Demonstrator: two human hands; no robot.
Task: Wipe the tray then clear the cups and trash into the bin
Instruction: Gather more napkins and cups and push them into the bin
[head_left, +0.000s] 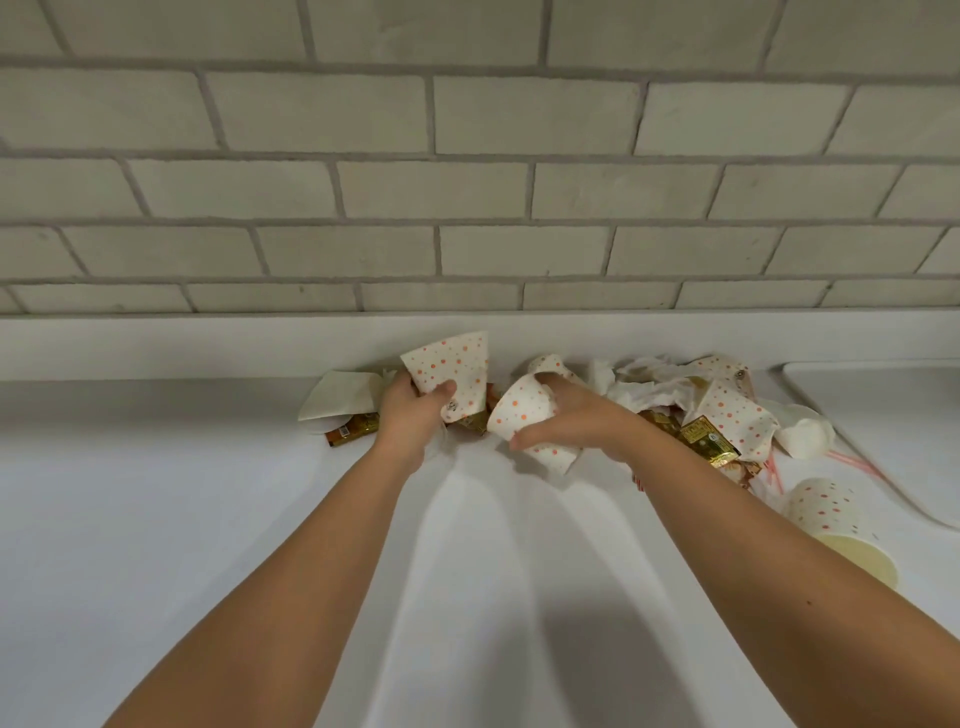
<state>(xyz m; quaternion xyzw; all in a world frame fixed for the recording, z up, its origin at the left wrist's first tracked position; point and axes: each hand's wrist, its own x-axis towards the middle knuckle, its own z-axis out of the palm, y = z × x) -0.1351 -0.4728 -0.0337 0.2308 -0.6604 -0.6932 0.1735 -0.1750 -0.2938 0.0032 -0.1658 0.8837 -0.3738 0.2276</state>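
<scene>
From the head camera, a white worktop (208, 519) runs up to a pale brick wall (467, 182), and the litter lies in a band along its back edge, from the middle out towards the right. The left grip (415, 410), a bare hand, is curled round the lower part of a white paper cup (452, 371) speckled with orange and pink dots, held above the back edge and partly flattened. The right grip (576, 421) is closed over a second dotted cup (524, 415) tipped on its side, fingers across the top and thumb underneath; the two cups sit just beside each other. Left of the left grip lies a folded white napkin (343, 400) with a brown packet (353, 428) poking out beneath it. Right of the right grip are crumpled tissues (654, 384), gold wrappers (701, 436), a third dotted cup (737, 415) and thin pink straws (852, 462). Nearer the right edge a fourth cup (826, 514) lies on its side, its yellowish inside showing. At the back right corner sits the raised rim of a white tray (883, 395), plain and only partly in view
</scene>
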